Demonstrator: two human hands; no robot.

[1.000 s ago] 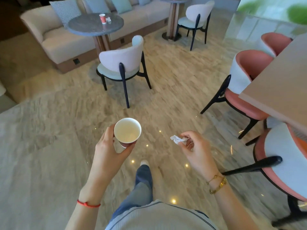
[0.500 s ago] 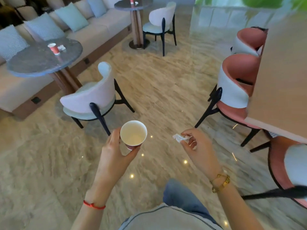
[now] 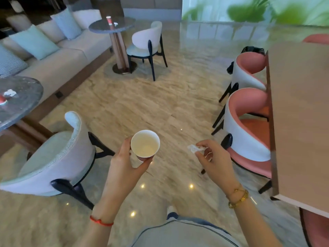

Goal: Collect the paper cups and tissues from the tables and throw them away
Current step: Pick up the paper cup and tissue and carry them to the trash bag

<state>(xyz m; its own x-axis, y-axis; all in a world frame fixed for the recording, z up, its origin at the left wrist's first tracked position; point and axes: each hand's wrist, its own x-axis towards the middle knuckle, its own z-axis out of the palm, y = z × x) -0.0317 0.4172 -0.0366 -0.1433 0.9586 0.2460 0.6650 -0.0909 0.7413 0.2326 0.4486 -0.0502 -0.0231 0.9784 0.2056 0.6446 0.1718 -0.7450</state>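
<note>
Left hand [image 3: 122,168] grips an empty white paper cup [image 3: 145,143] upright over the marble floor [image 3: 142,104]. Just right of the cup, right hand [image 3: 213,160] pinches a crumpled white tissue [image 3: 193,149], partly hidden by fingers. Far left of the cup, the round grey stone table [image 3: 23,102] holds another tissue [image 3: 9,93] and a red cup [image 3: 2,100] cut off at the edge.

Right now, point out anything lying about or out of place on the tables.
Both round tables hold litter. The near table at left has a crumpled tissue beside a red cup. The far table has a red cup standing upright, with a small tissue next to it.

Head-worn wide view, facing forward and down
</note>
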